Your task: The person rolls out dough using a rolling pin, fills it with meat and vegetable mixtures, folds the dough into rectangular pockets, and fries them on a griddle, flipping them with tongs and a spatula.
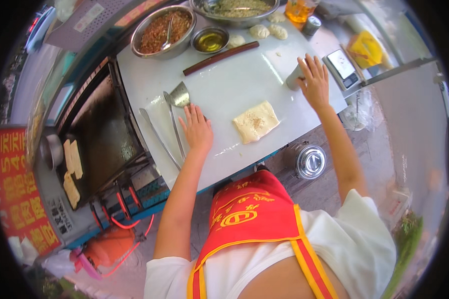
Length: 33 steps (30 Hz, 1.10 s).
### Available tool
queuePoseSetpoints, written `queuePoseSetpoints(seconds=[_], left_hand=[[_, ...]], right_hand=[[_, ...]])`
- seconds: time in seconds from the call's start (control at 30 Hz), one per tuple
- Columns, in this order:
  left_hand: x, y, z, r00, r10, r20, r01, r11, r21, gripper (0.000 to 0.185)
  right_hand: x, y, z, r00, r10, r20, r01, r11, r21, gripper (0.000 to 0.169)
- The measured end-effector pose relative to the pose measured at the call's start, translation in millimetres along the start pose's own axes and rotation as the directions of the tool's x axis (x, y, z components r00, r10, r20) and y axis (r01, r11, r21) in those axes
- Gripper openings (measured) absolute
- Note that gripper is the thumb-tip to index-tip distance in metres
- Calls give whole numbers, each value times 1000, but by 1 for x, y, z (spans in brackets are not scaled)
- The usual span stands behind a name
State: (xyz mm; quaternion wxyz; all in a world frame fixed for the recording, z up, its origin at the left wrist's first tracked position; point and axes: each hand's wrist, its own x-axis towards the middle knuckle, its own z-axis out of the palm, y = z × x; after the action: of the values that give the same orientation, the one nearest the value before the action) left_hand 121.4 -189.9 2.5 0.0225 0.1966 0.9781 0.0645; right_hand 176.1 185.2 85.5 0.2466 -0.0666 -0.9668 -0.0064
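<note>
My left hand (197, 129) lies palm down at the left of the white worktop (224, 89), its fingers straight. It partly covers the handle of a metal scraper (180, 95); I see no grip on it. Over at the right edge, my right hand (315, 84) is against a pale cylindrical container (294, 79), fingers spread past it; whether they grip it is unclear. Between my hands sits a folded rectangle of raw dough (256, 122), with brownish specks on top. Two long metal utensils, one of them tongs-like (174, 125), lie left of my left hand.
A wooden rolling rod (220, 58) lies beyond the dough. Behind it stand a bowl of minced filling (164, 33), a small oil bowl (210, 40) and a bowl of chopped filling (239, 9). Dough balls (260, 31) and a digital scale (342, 69) are rightward. Left is a griddle (104, 119) with flatbreads (73, 159).
</note>
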Motion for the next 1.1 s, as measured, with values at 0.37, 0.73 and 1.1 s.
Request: queuePoseSetpoints(seconds=[0.37,0.73,1.1], left_hand=[[-33,157,34,982,98,-161,-147,931,-333,69],[-18,136,21,974,223,32,-213,957,-196,71],[24,110,-27,983,178,-43,-181,909,-375,49]], right_hand=[[-42,-45,-1,644,-539,542,315,833,455,109],[-65,-60,22,662,-547,512,399,836,378,110],[-92,-99,26,735,-483,476,301,861,409,105]])
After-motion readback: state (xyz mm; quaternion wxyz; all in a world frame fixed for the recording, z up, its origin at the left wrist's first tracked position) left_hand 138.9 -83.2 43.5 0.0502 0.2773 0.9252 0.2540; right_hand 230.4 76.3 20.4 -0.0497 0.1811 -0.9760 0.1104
